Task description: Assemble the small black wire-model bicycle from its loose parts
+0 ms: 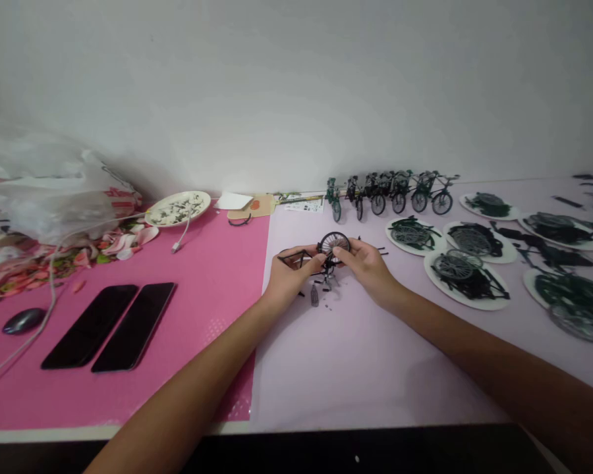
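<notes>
A small black model bicycle frame [302,257] is held between my two hands over the pale sheet. My left hand [294,271] is closed round the frame, its thumb near the hub area. A spoked wheel [334,248] stands at the frame's upper right, and my right hand [368,263] pinches it at its lower right edge. Just below my hands, small grey parts [315,295] and tiny bits lie on the sheet. Thin black pieces [383,251] lie behind my right hand.
Assembled model bicycles [399,192] stand in a row by the wall. White plates [467,304] of parts fill the right side. On the pink cover [197,342] lie two phones [133,328], a mouse [24,321], a cable, petals and a plastic bag [44,191].
</notes>
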Tool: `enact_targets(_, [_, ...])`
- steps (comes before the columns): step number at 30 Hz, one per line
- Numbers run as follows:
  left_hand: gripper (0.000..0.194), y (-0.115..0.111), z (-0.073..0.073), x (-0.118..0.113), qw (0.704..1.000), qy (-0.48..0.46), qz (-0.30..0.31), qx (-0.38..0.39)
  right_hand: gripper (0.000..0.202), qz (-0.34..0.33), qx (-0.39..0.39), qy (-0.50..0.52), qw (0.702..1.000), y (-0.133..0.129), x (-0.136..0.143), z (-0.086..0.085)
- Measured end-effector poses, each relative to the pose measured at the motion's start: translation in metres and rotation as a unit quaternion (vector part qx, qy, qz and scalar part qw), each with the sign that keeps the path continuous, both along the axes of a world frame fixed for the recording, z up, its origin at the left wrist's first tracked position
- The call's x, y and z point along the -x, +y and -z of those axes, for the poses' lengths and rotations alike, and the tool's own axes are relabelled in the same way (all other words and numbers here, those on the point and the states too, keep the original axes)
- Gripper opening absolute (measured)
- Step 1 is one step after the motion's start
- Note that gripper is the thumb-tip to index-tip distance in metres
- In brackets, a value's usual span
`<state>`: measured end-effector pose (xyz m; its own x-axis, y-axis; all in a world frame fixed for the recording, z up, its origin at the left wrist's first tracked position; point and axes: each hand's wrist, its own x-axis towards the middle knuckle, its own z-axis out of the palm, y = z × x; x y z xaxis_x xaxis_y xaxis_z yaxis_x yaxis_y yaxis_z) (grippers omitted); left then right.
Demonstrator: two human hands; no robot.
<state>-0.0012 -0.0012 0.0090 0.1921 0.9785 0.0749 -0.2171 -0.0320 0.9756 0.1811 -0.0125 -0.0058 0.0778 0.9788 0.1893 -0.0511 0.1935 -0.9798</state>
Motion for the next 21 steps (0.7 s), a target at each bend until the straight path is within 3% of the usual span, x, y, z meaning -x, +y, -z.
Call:
enact_targets(5, [0.044, 0.006, 0.004, 0.006, 0.984, -0.105, 0.131, 0.052, 0.039, 0.023, 0.009, 0.031, 0.999, 0.006, -0.005, 0.003])
enact_targets(10, [0.049, 0.01, 0.004, 0.01, 0.967, -0.114, 0.209, 0.087, 0.038, 0.032, -0.011, 0.013, 0.999, 0.007, -0.009, 0.002])
enact_targets(13, [0.042, 0.007, 0.001, 0.009, 0.976, -0.083, 0.191, 0.064, 0.037, 0.018, -0.021, -0.009, 1.0, 0.005, -0.008, -0.001])
enact_targets(17, [0.047, 0.002, -0.004, 0.006, 0.987, 0.011, 0.154, 0.04, 0.034, -0.008, -0.046, -0.047, 0.998, -0.002, -0.004, -0.007])
enact_targets(21, [0.048, 0.002, -0.007, 0.005, 0.99, 0.042, 0.133, 0.012, 0.025, -0.001, -0.101, -0.129, 0.986, -0.009, -0.001, -0.012])
